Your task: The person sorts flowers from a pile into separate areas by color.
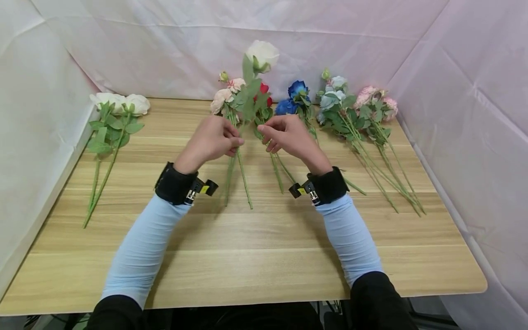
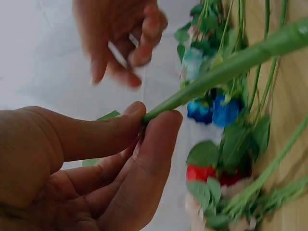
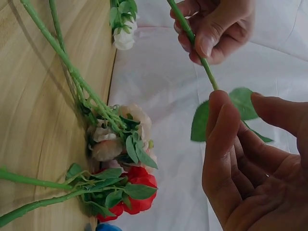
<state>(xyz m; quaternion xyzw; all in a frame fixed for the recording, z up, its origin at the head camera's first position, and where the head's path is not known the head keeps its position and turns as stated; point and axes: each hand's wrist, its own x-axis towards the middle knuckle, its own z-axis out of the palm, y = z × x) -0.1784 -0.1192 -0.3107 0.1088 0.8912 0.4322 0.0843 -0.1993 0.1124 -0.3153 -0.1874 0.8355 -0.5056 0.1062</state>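
Note:
Between thumb and forefinger my left hand pinches the green stem of a white rose. The rose stands upright above the table, its bloom at the top and green leaves below it. My right hand is just to the right of the stem, fingers loosely bent, holding nothing. In the right wrist view, its thumb and forefinger are apart, near a leaf of the rose; whether a fingertip touches the stem I cannot tell. The bloom is outside both wrist views.
White roses lie at the table's left. Along the back are pale pink flowers, red flowers, blue flowers, light blue flowers and pink flowers, stems toward the front. White cloth surrounds the wooden table.

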